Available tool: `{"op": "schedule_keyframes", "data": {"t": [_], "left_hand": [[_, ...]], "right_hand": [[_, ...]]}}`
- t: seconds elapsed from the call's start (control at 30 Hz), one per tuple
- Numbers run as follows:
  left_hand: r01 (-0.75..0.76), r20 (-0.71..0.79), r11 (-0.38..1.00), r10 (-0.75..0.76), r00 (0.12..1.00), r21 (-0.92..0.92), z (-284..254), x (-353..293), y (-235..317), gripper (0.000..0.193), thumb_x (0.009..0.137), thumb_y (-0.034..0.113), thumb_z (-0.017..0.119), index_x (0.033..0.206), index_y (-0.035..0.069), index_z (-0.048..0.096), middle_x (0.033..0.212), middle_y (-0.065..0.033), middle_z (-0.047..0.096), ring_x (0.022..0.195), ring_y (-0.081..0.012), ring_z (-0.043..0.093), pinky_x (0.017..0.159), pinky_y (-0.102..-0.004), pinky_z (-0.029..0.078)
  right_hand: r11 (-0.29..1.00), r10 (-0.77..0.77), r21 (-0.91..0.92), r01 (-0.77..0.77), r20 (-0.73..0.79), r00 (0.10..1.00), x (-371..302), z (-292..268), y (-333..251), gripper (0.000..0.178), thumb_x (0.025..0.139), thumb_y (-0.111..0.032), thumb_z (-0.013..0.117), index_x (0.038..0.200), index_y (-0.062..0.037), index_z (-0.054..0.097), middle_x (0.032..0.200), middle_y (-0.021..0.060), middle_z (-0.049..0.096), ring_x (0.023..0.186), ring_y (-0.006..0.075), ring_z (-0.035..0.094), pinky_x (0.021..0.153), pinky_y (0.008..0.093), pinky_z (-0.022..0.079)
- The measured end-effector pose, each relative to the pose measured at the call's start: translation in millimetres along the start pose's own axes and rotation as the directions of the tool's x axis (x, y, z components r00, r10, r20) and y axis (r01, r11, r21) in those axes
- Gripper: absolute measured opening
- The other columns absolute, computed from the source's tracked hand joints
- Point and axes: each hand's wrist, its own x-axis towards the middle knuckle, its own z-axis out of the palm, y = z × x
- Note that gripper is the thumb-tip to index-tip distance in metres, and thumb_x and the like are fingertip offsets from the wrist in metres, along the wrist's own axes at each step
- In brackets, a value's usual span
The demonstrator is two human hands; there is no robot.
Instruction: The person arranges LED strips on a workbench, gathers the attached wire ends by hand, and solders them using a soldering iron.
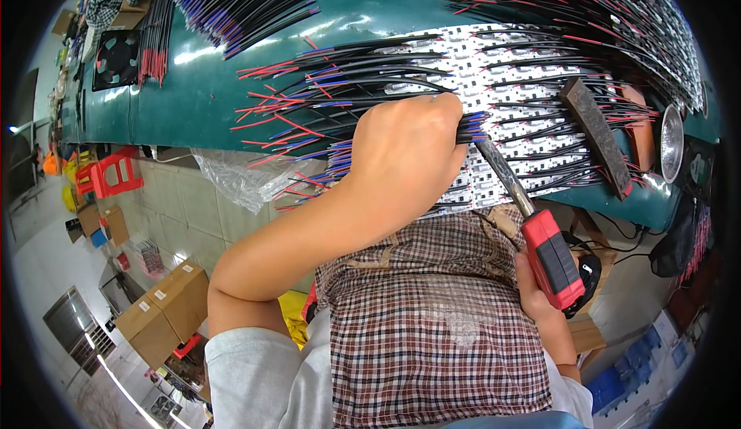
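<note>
My left hand (409,140) is closed round a bunch of black wires (471,128), whose blue-tipped ends stick out past my fingers. Those ends hang over a panel of white circuit boards (471,74), which carries rows of small dark parts and black wires. In my right hand (532,286) is a soldering iron (549,259) with a red and black handle. Its metal barrel slants up and left, and the tip comes close to the wire ends; contact cannot be made out. More black wires with red and blue ends fan out to the left of my left hand.
A dark metal bar (596,137) lies across the wires on the right, beside a round metal dish (671,143). Wire bundles (243,1) and a black fan (116,60) rest on the green table (386,1). A clear plastic bag (247,178) hangs at its near edge.
</note>
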Motion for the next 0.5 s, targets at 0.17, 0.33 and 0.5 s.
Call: {"op": "schedule_keyframes", "data": {"t": [0.17,0.33,0.5], "left_hand": [[0.001,0.013,1.000,-0.001,1.000,0.016,0.7,2.4,0.6,0.020,0.072,0.012,0.074,0.077,0.001,0.059,0.072,-0.0156,0.064,0.071,-0.0357,0.065,0.063,-0.0445,0.052],[0.022,0.030,1.000,-0.022,0.999,0.006,0.0,3.4,1.8,0.020,0.071,0.011,0.075,0.078,0.000,0.060,0.072,-0.0164,0.064,0.071,-0.0356,0.065,0.063,-0.0441,0.052],[0.025,0.032,1.000,-0.026,0.999,0.012,-0.1,4.0,2.0,0.018,0.071,0.010,0.074,0.077,0.000,0.060,0.071,-0.0167,0.064,0.069,-0.0359,0.065,0.063,-0.0439,0.052]], "right_hand": [[0.999,0.034,0.009,-0.034,0.030,0.999,2.6,-1.6,-4.9,0.024,0.071,-0.003,0.076,0.094,0.0019,0.069,0.086,0.0157,0.066,0.068,0.0310,0.066,0.061,0.0352,0.052],[1.000,0.008,-0.018,-0.008,0.015,1.000,0.2,1.0,-3.3,0.025,0.073,-0.005,0.077,0.096,0.0019,0.068,0.086,0.0155,0.066,0.067,0.0298,0.066,0.060,0.0342,0.052],[1.000,0.002,0.013,-0.002,0.010,1.000,-4.6,1.5,1.1,0.024,0.075,-0.006,0.076,0.096,0.0014,0.068,0.087,0.0152,0.066,0.067,0.0291,0.066,0.061,0.0337,0.052]]}}
